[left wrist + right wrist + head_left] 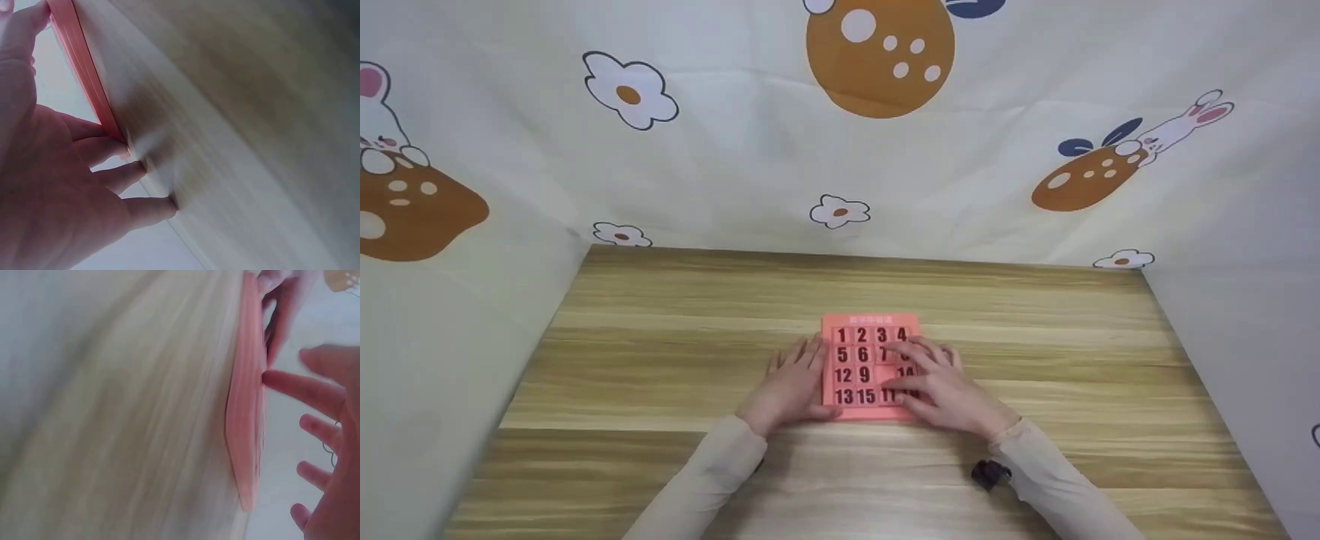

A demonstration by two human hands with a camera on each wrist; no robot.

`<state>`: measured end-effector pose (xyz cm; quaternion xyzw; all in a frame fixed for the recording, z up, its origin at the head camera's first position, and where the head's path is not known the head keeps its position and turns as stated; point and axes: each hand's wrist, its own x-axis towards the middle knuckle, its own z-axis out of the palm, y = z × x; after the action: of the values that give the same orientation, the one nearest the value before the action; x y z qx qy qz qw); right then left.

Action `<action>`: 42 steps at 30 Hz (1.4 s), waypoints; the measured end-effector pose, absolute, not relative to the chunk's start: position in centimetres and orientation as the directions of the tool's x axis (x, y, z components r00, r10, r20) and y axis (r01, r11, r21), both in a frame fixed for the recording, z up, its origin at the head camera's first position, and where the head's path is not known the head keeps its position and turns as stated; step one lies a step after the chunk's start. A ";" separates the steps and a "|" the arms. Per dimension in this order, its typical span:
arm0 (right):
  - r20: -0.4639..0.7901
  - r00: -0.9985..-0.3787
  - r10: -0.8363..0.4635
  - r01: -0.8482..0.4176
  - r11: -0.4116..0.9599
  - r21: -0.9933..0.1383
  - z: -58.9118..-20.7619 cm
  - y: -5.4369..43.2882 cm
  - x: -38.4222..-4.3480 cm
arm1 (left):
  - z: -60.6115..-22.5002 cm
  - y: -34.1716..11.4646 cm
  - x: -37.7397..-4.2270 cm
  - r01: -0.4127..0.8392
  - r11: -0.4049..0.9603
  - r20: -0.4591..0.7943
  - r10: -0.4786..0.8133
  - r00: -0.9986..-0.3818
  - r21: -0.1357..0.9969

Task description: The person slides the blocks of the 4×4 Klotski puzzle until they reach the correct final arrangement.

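Observation:
A pink sliding number puzzle [870, 413] lies flat on the wooden table, its tiles bearing black numbers. One bare cell [885, 373] shows in the third row, between the 9 and 14 tiles. My left hand [787, 386] rests along the puzzle's left side, thumb on its near left corner; in the left wrist view some fingertips meet the pink side [84, 62] while others stand on the table. Over the right columns spreads my right hand [949, 382], covering parts of several tiles. One finger [301, 389] touches the puzzle's top in the right wrist view; the others hover above.
The wooden table [675, 300] is bounded at the back and both sides by pale cloth walls [735, 165] printed with rabbits, fruit and flowers. A small black device [991, 474] sits beside the right sleeve.

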<state>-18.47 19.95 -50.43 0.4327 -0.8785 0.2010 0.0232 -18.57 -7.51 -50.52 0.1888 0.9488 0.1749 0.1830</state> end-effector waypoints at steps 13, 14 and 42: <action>0.272 -0.646 -0.713 -0.757 0.552 -0.350 -50.8 20.2 -18.8 | -50.4 -7.6 -18.6 0.277 0.861 -0.282 0.418 -0.864 0.427; 0.259 -0.660 -0.706 -0.745 0.568 -0.351 -50.8 20.2 -18.8 | -50.3 -7.6 -18.6 0.275 0.860 -0.282 0.417 -0.864 0.429; 0.261 -0.598 -0.758 -0.787 0.494 -0.371 -50.9 20.9 -18.9 | -50.4 -7.6 -18.6 0.286 0.865 -0.290 0.422 -0.859 0.411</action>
<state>-18.87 20.90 -50.93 0.4470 -0.8637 0.2308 0.0313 -18.62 -7.58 -50.43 0.1871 0.9471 0.1799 0.1887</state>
